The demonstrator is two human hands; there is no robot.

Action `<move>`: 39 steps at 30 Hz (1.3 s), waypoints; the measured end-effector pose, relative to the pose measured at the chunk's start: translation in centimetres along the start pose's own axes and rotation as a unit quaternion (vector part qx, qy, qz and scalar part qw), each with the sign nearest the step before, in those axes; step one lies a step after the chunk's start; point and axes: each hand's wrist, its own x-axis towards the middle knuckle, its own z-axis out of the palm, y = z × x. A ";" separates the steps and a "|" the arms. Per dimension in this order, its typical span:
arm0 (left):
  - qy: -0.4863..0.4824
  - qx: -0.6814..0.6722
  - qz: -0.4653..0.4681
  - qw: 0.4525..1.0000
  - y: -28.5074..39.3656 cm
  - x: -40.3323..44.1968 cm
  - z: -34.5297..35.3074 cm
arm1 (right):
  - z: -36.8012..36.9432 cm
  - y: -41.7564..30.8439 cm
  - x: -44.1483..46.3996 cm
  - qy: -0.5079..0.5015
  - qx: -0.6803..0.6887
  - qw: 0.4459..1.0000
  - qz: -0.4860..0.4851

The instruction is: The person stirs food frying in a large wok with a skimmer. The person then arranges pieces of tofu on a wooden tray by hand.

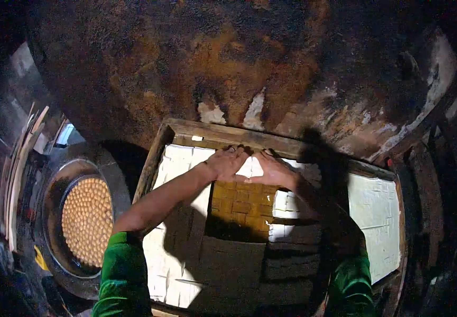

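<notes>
My left hand and my right hand meet near the far side of a wooden tray. Their fingers reach over the far edge of a white tofu block, with the thumbs at its near edge, so both hands are closed around it. Most of that block is hidden beneath them. Just nearer to me, a square of brown woven matting lies bare. Small white tofu blocks sit to the right of it, and a larger white slab spreads along the left side.
The tray's wooden rim stands before a dark, stained wall. At left, a round pan holds many round brown balls. Wooden sticks lean beyond it. Another white slab fills the tray's right end.
</notes>
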 end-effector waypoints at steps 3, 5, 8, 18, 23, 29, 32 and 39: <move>0.024 -0.037 0.024 0.999 -1.0 -0.2 0.2 | 0.0 0.9 -0.4 0.031 0.000 0.999 -0.022; 0.009 -0.043 0.011 0.999 -0.8 -0.4 -0.4 | -0.5 0.8 0.2 0.006 0.013 1.000 -0.016; -0.042 -0.047 0.000 0.998 -0.1 -0.1 -0.7 | 0.7 0.9 0.5 -0.013 0.013 1.000 -0.014; -0.062 -0.011 -0.019 0.998 2.6 2.7 -1.3 | -2.0 2.4 -0.6 -0.092 -0.180 0.978 0.044; -0.081 -0.022 0.003 0.996 1.9 2.6 -1.3 | -1.7 3.5 -0.9 -0.027 -0.019 0.999 -0.037; -0.082 -0.035 -0.019 0.996 2.0 2.6 -0.3 | -2.2 1.2 -0.9 -0.025 0.048 0.998 -0.014; -0.065 -0.049 -0.010 0.997 1.6 1.6 -1.2 | -2.3 1.6 -0.6 -0.089 0.057 0.994 0.012; -0.082 0.030 -0.037 0.995 -1.6 -3.1 -3.6 | -1.1 -1.6 0.7 -0.020 -0.073 0.996 -0.043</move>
